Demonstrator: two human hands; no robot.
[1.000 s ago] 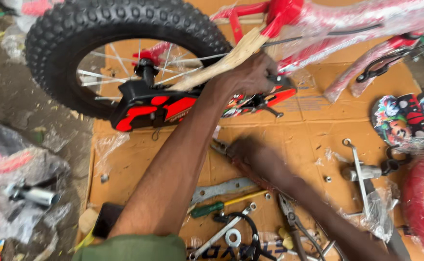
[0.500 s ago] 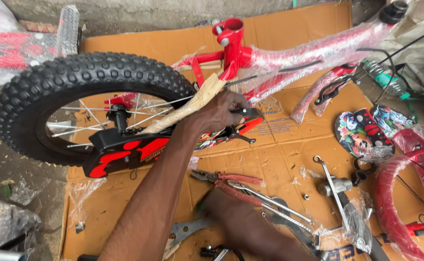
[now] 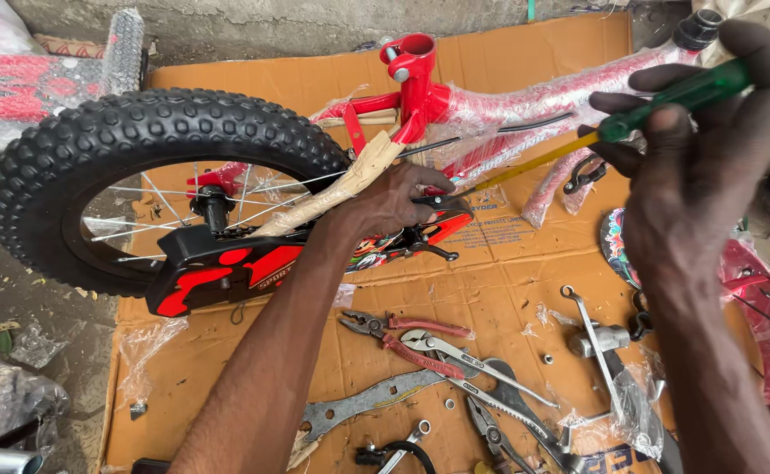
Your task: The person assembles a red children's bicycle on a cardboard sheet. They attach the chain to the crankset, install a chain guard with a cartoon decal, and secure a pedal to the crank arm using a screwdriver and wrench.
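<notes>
My right hand (image 3: pixel 718 132) grips the green-handled screwdriver (image 3: pixel 666 105), its shaft angling down toward my left hand (image 3: pixel 393 202), clenched on the chain guard (image 3: pixel 227 272).

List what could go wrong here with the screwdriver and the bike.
1. The right hand holds the screwdriver far back on its handle while its tip sits close to the left hand; a slip could jab the fingers.
2. The bike frame lies on its side, steadied only by the left hand, so it may shift under pressure.
3. Pliers and small loose parts lie scattered on the cardboard, so pieces could get lost.
</notes>
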